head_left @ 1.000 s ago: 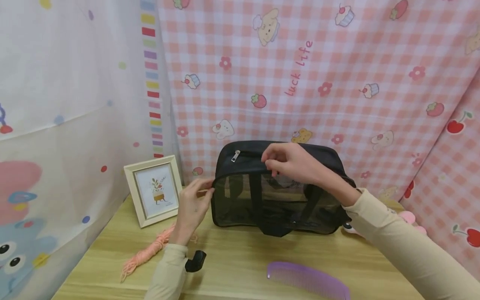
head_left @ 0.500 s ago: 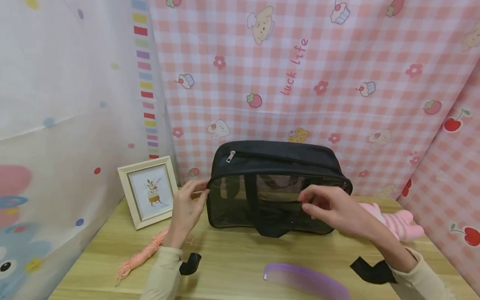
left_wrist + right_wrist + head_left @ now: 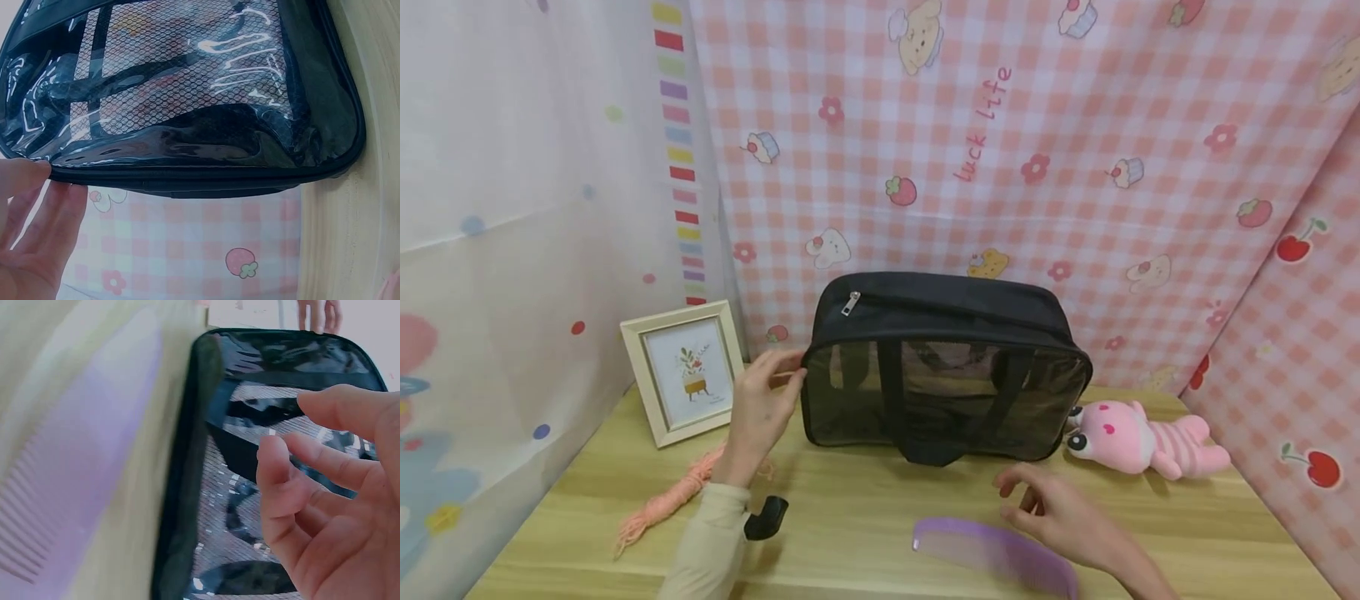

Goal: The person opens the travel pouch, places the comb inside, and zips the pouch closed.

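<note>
A black zippered bag (image 3: 955, 367) with see-through sides stands upright on the table, its zip pull (image 3: 850, 303) at the left end of the top. My left hand (image 3: 763, 408) pinches the bag's upper left edge; in the left wrist view, thumb (image 3: 28, 172) and fingers lie on either side of the black piping. My right hand (image 3: 1060, 517), fingers loosely bent and holding nothing, is above the table just behind the right part of a purple comb (image 3: 977, 546). In the right wrist view that comb (image 3: 94, 444) looks blurred beside the bag's base.
A cream picture frame (image 3: 688, 371) leans at the back left, with a peach yarn bundle (image 3: 670, 500) before it. A pink striped plush toy (image 3: 1142, 437) lies right of the bag. Patterned curtains (image 3: 1037, 108) close off the back and sides.
My right hand has come down from over the bag's top, past its front, to near the comb. My left hand keeps its place at the bag's edge. The plush toy is now uncovered.
</note>
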Action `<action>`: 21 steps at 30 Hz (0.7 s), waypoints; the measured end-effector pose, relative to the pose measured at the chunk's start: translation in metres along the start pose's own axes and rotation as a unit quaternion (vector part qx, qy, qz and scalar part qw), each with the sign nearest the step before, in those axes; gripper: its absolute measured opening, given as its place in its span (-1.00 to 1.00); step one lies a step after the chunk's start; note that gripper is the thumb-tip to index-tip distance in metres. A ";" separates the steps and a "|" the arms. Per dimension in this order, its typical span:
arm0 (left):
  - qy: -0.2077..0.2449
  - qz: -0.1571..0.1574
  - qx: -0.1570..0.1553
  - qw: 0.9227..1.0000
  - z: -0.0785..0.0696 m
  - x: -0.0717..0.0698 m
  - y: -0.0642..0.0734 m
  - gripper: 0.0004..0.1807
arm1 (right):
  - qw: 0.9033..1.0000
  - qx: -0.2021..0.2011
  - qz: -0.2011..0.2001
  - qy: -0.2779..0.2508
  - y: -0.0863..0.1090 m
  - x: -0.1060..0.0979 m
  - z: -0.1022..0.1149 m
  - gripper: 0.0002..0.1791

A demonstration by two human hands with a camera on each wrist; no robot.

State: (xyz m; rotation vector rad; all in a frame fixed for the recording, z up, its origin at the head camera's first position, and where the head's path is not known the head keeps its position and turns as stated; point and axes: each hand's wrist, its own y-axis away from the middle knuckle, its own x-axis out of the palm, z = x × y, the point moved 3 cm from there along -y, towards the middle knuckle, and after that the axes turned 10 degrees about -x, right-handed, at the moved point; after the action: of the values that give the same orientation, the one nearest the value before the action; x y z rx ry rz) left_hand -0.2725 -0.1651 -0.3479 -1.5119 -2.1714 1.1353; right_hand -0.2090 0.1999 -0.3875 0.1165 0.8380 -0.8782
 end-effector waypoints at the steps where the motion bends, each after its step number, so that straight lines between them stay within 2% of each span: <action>1: 0.000 -0.001 0.001 1.000 -0.004 -0.001 -0.001 -0.71 | 1.000 -0.007 -0.001 0.004 0.000 0.003 -0.002 -0.78; 6: -0.006 -0.004 0.001 1.000 -0.028 -0.006 -0.006 -0.73 | 0.998 -0.053 -0.016 0.030 0.001 0.012 -0.009 -0.75; 8: -0.009 -0.003 -0.004 1.000 -0.033 -0.006 -0.007 -0.74 | 0.998 -0.059 -0.018 0.027 0.005 0.015 -0.013 -0.74; 12: -0.007 -0.001 -0.009 1.000 -0.035 -0.005 -0.007 -0.75 | 0.998 -0.060 -0.014 0.009 0.015 0.019 -0.026 -0.71; 17: -0.004 -0.005 -0.009 1.000 -0.032 -0.005 -0.005 -0.75 | 0.997 -0.073 0.005 0.020 0.025 0.022 -0.040 -0.65; 21: -0.005 -0.002 -0.012 1.000 -0.031 -0.004 -0.003 -0.74 | 0.998 -0.034 0.042 0.017 0.033 0.021 -0.048 -0.59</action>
State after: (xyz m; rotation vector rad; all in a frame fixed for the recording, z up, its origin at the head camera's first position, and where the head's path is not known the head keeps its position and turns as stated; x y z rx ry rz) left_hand -0.2538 -0.1551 -0.3245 -1.5148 -2.2008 1.1222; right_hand -0.2070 0.2283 -0.4429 0.1064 0.8883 -0.7700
